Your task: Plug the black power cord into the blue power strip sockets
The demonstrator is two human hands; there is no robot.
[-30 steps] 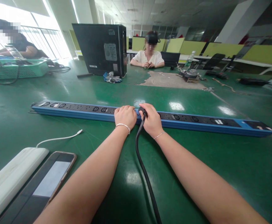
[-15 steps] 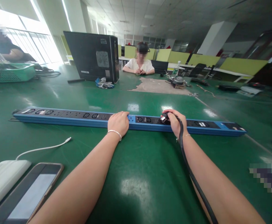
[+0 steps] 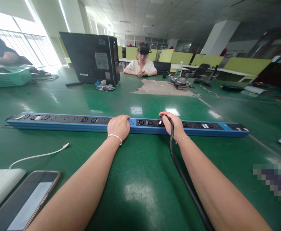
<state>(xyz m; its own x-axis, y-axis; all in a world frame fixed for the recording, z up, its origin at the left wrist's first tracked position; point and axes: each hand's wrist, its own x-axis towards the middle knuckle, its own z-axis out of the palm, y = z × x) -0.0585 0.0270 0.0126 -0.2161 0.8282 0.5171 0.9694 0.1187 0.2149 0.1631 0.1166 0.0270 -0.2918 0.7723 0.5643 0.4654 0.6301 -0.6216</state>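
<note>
A long blue power strip [image 3: 63, 125] with black socket panels lies across the green table in front of me. My left hand [image 3: 118, 127] is wrapped over its middle, gripping it beside a blue socket section. Right of that, my right hand [image 3: 173, 124] pinches a black power plug [image 3: 161, 120] close over the sockets. The metal prongs show near the strip's face; whether they touch it I cannot tell. From the plug a thick black cable [image 3: 179, 168] runs down toward me, left of my right forearm.
At left front lie a phone [image 3: 27, 199] and a white power bank [image 3: 3, 186] with a short cable. A black computer tower [image 3: 89, 59] stands behind the strip, gloves [image 3: 104, 86] at its base. A green basket [image 3: 10, 77] is far left. Across the table sits a person [image 3: 141, 65].
My right hand has moved left along the strip with the plug, and the cable now hangs clear of my wrist. My left hand keeps its grip on the strip. The view has shifted slightly.
</note>
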